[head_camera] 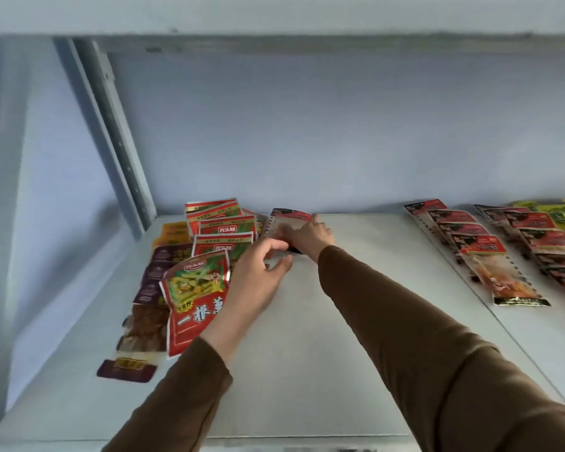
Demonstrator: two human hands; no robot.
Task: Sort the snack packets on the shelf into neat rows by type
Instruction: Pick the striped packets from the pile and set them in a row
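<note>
Both hands meet on a flat red-topped clear plastic snack packet (pixel 286 223) at the white shelf's (pixel 307 353) back: right hand (pixel 310 234) gripping, left hand (pixel 258 275) loosely pinching its near edge (light, floppy, slippery; best held by the sealed edges).

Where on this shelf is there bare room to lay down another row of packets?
The widest bare stretch of shelf lies between the red-and-green packet row and the red-and-clear row, under the right forearm. The left and right ends are crowded, and both hands work at the back centre.
</note>
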